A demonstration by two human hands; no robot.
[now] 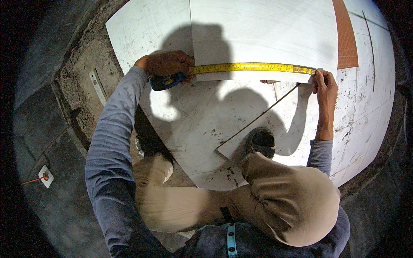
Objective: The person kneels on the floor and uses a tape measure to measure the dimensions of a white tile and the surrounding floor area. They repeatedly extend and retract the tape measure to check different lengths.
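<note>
A tape measure (167, 81) with a dark blue and black case is in my left hand (165, 63), whose fingers are closed round it. Its yellow blade (245, 67) runs to the right across a white panel (266, 34), close to the panel's near edge. At the panel's near right corner, my right hand (325, 86) pinches the free end of the blade. The blade looks nearly straight between both hands. My shadow falls over the panel's left part.
Beneath lie more white sheets (202, 120), dirty and spotted, with a dark seam. A reddish-brown board (346, 38) shows at the right. Rough broken ground (73, 90) and a metal strip (98, 87) lie to the left. My shoe (261, 142) rests on the sheets; an orange cord (34, 180) is at far left.
</note>
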